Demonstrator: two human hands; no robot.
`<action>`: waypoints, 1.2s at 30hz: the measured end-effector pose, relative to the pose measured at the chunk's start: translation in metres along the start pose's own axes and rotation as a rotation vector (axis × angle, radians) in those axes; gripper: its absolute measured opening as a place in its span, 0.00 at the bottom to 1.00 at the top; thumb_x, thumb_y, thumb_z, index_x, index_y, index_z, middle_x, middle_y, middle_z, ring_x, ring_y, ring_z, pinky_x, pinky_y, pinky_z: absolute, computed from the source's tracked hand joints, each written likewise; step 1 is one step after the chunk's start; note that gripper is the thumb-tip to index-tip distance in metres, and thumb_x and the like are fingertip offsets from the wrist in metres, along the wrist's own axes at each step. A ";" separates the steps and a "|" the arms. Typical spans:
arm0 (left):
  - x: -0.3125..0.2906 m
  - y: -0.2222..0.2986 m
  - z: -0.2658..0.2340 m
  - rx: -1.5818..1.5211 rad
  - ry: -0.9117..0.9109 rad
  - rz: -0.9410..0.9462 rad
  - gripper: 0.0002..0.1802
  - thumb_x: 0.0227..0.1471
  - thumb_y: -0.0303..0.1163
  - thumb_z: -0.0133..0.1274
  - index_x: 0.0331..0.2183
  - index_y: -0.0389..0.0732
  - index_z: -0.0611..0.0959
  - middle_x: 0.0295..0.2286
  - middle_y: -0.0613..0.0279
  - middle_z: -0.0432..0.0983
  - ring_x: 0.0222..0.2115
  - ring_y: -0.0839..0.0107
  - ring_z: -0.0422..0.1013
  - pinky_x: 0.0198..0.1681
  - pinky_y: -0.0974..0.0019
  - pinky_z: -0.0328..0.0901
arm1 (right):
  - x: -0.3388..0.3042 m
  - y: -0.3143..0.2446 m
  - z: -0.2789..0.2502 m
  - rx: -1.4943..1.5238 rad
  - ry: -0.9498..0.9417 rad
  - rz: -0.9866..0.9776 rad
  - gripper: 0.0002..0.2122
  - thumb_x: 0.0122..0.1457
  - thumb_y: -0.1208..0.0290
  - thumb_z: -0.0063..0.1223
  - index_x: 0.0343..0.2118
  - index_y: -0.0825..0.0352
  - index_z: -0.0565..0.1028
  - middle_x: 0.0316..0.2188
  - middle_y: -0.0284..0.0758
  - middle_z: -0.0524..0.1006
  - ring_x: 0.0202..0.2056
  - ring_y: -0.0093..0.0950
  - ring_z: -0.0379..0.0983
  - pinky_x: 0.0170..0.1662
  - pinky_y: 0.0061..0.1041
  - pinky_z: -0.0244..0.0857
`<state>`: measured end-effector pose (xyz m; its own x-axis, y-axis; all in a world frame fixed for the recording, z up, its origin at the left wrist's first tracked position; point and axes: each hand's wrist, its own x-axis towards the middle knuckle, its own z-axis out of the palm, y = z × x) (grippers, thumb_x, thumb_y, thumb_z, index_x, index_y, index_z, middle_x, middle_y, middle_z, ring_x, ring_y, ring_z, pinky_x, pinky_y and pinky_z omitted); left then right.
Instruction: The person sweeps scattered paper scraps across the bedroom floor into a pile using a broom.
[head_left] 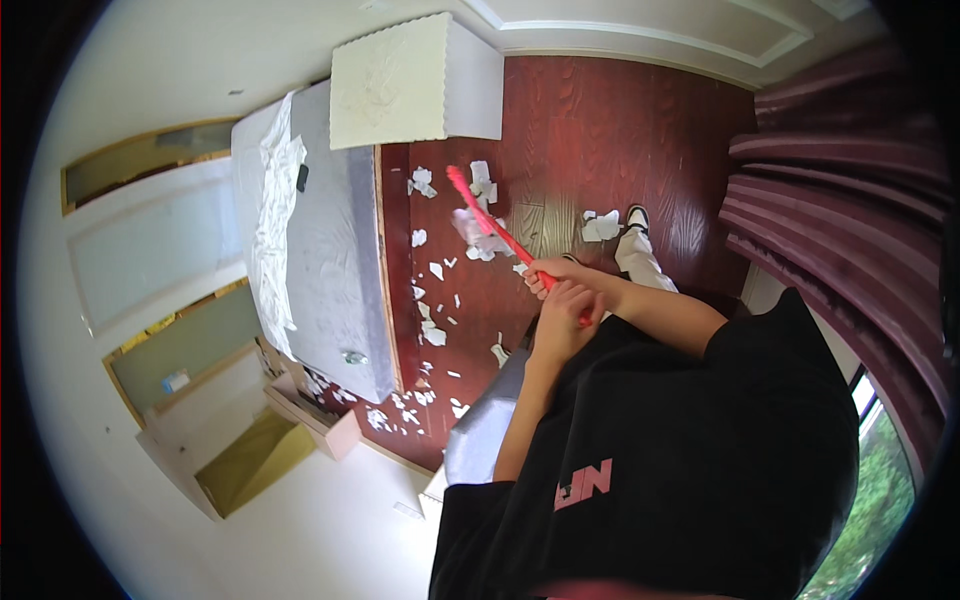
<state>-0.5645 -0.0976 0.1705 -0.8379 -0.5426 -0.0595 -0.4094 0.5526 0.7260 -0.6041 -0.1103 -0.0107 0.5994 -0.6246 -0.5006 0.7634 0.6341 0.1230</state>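
My left hand (572, 310) is closed around the upper end of a red, long-handled, broom-like tool (517, 249). A little farther down the same handle, my right hand (553, 274) grips it too. The tool slants away to the far left, and its thicker red end (468, 192) is over the floor among white paper scraps (482, 185). A pale pinkish, blurred patch beside that end is hard to make out. More torn scraps (432, 332) lie along the bed's side, and a larger piece (601, 226) is near my shoe (637, 217).
A bed with a grey mattress (335, 250) stands at the left, with a crumpled white cloth (278, 220) on it. Beyond it is a cream-covered box-shaped piece (470, 85). Dark red wooden floor (570, 130) lies ahead, purple curtains (840, 190) hang at right.
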 end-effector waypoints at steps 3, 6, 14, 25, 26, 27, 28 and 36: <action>0.004 0.020 -0.005 -0.044 -0.027 0.236 0.13 0.46 0.28 0.60 0.18 0.38 0.73 0.17 0.59 0.66 0.23 0.59 0.65 0.30 0.60 0.62 | -0.031 -0.001 0.011 -0.103 -0.048 0.030 0.12 0.62 0.68 0.47 0.22 0.60 0.62 0.17 0.24 0.63 0.16 0.16 0.56 0.20 0.18 0.54; -0.010 0.027 -0.016 -0.143 -0.026 0.318 0.14 0.45 0.29 0.61 0.17 0.38 0.72 0.18 0.59 0.66 0.23 0.59 0.66 0.30 0.59 0.62 | -0.062 0.004 0.035 -0.263 0.145 -0.034 0.09 0.62 0.68 0.48 0.25 0.61 0.64 0.18 0.25 0.64 0.17 0.16 0.59 0.20 0.18 0.55; -0.086 -0.022 -0.050 -0.448 -0.114 0.318 0.17 0.46 0.26 0.60 0.16 0.38 0.68 0.18 0.58 0.65 0.22 0.59 0.65 0.26 0.60 0.60 | -0.066 0.069 0.021 -0.035 0.356 -0.373 0.07 0.56 0.69 0.50 0.24 0.62 0.69 0.20 0.30 0.71 0.21 0.22 0.67 0.28 0.23 0.62; -0.214 -0.145 -0.060 -0.616 -0.164 0.259 0.13 0.44 0.21 0.55 0.16 0.34 0.68 0.17 0.53 0.65 0.20 0.57 0.64 0.27 0.61 0.60 | 0.027 0.189 0.045 -0.233 0.812 -0.300 0.05 0.53 0.73 0.50 0.22 0.64 0.70 0.19 0.33 0.72 0.22 0.25 0.68 0.27 0.25 0.63; -0.222 -0.142 -0.075 -0.545 -0.185 0.246 0.12 0.43 0.22 0.55 0.16 0.34 0.69 0.17 0.52 0.66 0.20 0.56 0.65 0.27 0.60 0.60 | 0.035 0.194 0.051 -0.250 0.824 -0.292 0.05 0.53 0.73 0.50 0.22 0.64 0.70 0.19 0.33 0.72 0.22 0.25 0.68 0.27 0.25 0.63; -0.231 -0.142 -0.088 -0.469 -0.170 0.259 0.10 0.41 0.25 0.55 0.15 0.35 0.72 0.17 0.51 0.69 0.21 0.54 0.67 0.27 0.58 0.61 | 0.042 0.199 0.052 -0.330 0.690 -0.220 0.06 0.53 0.71 0.51 0.21 0.63 0.71 0.18 0.31 0.73 0.21 0.23 0.68 0.27 0.23 0.63; -0.237 -0.142 -0.099 -0.483 -0.151 0.254 0.10 0.41 0.25 0.55 0.15 0.35 0.72 0.17 0.51 0.69 0.21 0.54 0.67 0.27 0.58 0.61 | 0.051 0.203 0.054 -0.407 0.556 -0.142 0.07 0.54 0.70 0.51 0.21 0.62 0.72 0.17 0.30 0.73 0.20 0.22 0.68 0.26 0.22 0.62; -0.271 -0.142 -0.138 -0.280 -0.204 0.097 0.06 0.39 0.28 0.55 0.16 0.39 0.79 0.20 0.55 0.74 0.30 0.56 0.72 0.36 0.58 0.64 | 0.123 0.203 0.107 -0.209 0.276 0.321 0.12 0.60 0.69 0.46 0.19 0.59 0.63 0.14 0.22 0.65 0.16 0.13 0.60 0.20 0.16 0.55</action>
<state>-0.2292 -0.1162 0.1782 -0.9345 -0.3426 -0.0962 -0.2331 0.3849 0.8930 -0.3497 -0.1075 0.0437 0.6895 -0.2554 -0.6777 0.4682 0.8711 0.1481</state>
